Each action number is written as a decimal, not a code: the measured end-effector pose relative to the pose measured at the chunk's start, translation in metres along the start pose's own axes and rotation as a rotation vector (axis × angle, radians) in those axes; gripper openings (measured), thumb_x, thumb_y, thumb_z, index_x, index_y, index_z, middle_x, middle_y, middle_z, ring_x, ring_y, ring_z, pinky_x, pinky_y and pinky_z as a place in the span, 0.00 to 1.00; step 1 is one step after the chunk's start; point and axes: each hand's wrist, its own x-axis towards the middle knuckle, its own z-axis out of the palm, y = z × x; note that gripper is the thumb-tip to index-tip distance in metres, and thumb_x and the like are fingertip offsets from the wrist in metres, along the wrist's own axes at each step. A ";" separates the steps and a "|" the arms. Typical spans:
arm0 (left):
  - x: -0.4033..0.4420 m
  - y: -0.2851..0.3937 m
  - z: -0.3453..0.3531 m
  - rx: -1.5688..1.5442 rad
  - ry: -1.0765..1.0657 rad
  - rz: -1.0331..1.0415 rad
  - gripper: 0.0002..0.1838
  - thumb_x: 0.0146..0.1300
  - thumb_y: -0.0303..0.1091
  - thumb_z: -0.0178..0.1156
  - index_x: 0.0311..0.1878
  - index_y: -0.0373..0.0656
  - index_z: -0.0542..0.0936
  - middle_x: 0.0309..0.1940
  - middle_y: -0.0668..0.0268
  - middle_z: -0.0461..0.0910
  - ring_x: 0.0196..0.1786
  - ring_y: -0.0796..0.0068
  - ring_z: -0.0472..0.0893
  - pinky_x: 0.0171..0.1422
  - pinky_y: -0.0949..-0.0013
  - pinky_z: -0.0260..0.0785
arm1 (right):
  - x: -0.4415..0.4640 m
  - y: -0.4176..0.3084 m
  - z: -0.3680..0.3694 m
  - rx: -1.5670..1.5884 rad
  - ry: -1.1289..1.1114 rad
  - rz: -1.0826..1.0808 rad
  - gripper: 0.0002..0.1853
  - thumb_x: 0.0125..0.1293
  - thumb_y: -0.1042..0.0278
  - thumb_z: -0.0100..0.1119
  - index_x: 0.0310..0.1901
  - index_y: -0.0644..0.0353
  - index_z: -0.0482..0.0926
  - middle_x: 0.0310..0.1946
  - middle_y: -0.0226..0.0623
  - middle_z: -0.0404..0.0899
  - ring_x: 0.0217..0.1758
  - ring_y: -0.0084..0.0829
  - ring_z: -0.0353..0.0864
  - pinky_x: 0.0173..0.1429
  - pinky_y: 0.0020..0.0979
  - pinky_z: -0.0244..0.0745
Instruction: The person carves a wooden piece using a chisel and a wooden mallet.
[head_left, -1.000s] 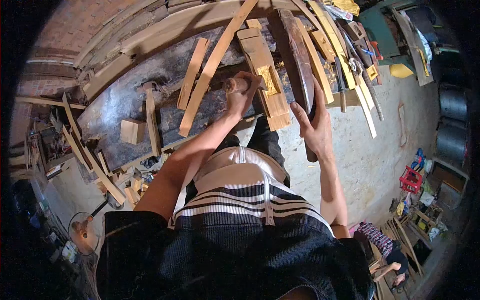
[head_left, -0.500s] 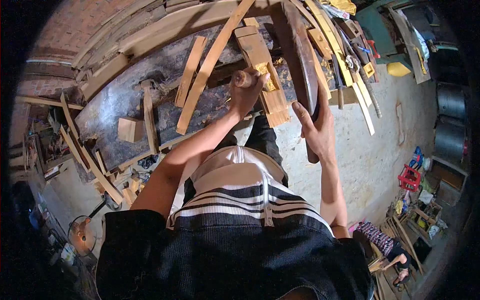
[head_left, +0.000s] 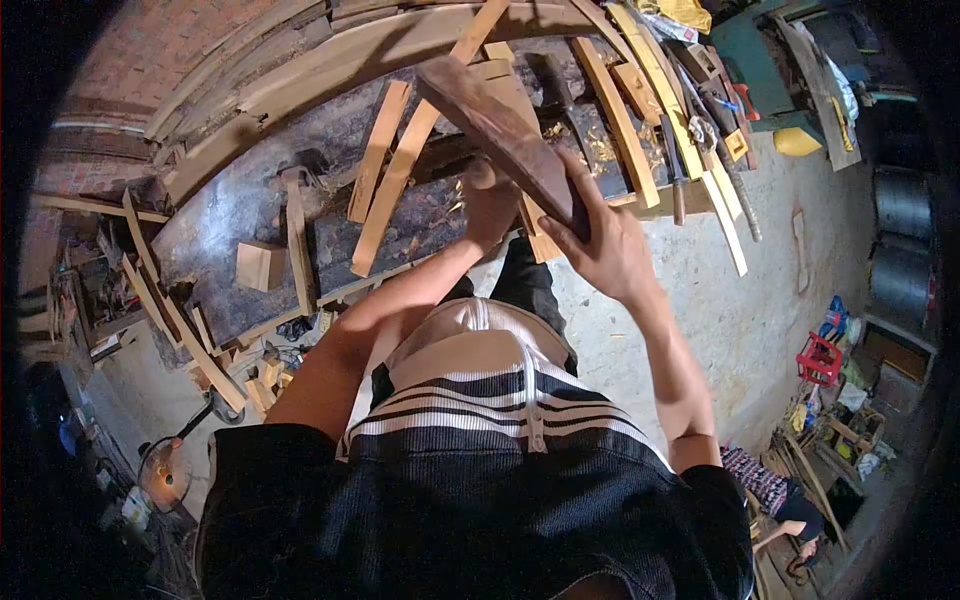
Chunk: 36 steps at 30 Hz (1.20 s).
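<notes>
- The right hand [head_left: 605, 240] has its fingers wrapped round the lower end of a dark wooden bar [head_left: 505, 135], which slants up and away over the bench [head_left: 215, 285].
- The left hand [head_left: 490, 215] is clenched round a tool handle [head_left: 483, 175]; whether bar and handle touch, I can't tell.
- Between them a pale wooden block [head_left: 510, 88] lies on the bench under the bar, its near end jutting past the edge, its middle hidden.
- I'd judge this to be the striking part of chiselling; a sound blow calls for a steady handle and an unobstructed swing.
- A white-and-red wrapper [head_left: 670, 28] sits far right, its printing too small to read.
</notes>
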 end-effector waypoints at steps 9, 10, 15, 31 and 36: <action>0.023 -0.027 0.006 -0.275 -0.245 -0.007 0.09 0.60 0.26 0.66 0.43 0.35 0.84 0.35 0.64 0.88 0.42 0.78 0.84 0.48 0.68 0.76 | -0.016 -0.014 -0.009 0.189 0.140 -0.038 0.44 0.65 0.58 0.66 0.78 0.51 0.53 0.44 0.56 0.85 0.42 0.52 0.88 0.47 0.44 0.83; 0.026 -0.032 0.008 -0.034 -0.237 0.124 0.08 0.60 0.26 0.66 0.43 0.36 0.84 0.36 0.64 0.88 0.42 0.78 0.84 0.48 0.68 0.76 | -0.015 -0.011 -0.010 0.109 0.030 0.032 0.44 0.64 0.59 0.67 0.78 0.51 0.53 0.44 0.55 0.85 0.40 0.51 0.89 0.46 0.44 0.84; 0.026 0.008 0.010 0.056 -0.113 0.113 0.08 0.58 0.25 0.67 0.41 0.37 0.84 0.36 0.65 0.88 0.41 0.78 0.85 0.46 0.69 0.75 | -0.009 -0.003 -0.016 0.147 0.174 -0.041 0.46 0.63 0.61 0.65 0.79 0.47 0.51 0.37 0.54 0.86 0.30 0.51 0.87 0.35 0.44 0.83; 0.061 -0.013 -0.014 0.176 -0.041 0.137 0.11 0.62 0.32 0.71 0.28 0.37 0.82 0.22 0.69 0.82 0.29 0.81 0.81 0.29 0.71 0.71 | -0.024 0.035 0.007 0.155 0.188 0.131 0.43 0.68 0.50 0.62 0.78 0.48 0.51 0.47 0.62 0.83 0.46 0.54 0.87 0.48 0.46 0.81; 0.071 -0.004 -0.009 0.019 -0.386 -0.115 0.08 0.62 0.29 0.71 0.32 0.36 0.82 0.28 0.67 0.84 0.30 0.78 0.83 0.34 0.75 0.73 | -0.032 0.035 0.003 0.344 0.149 0.344 0.42 0.68 0.50 0.63 0.78 0.47 0.53 0.54 0.61 0.80 0.50 0.52 0.87 0.51 0.44 0.80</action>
